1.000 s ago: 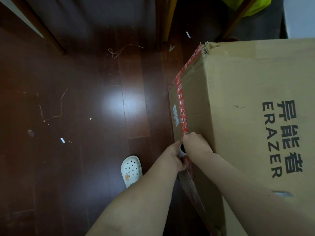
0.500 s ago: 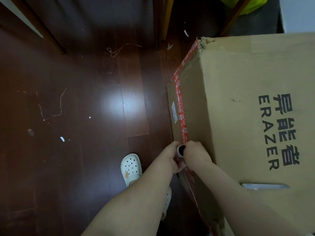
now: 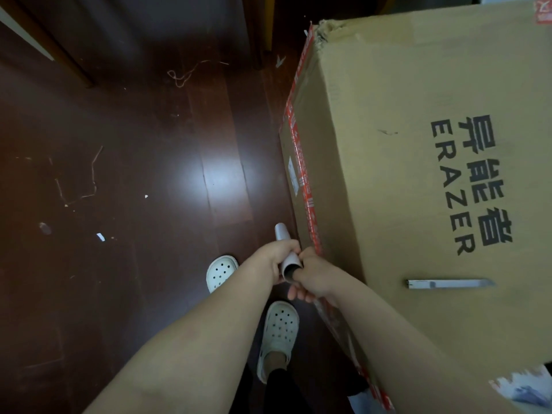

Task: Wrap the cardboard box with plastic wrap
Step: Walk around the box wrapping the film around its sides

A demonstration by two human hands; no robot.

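Roll (image 3: 291,262) shifted left; left hand (image 3: 276,258), right hand (image 3: 315,277) gripping

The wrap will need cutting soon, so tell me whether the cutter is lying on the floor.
No, the cutter lies flat on the top face of the cardboard box, near its printed lettering.
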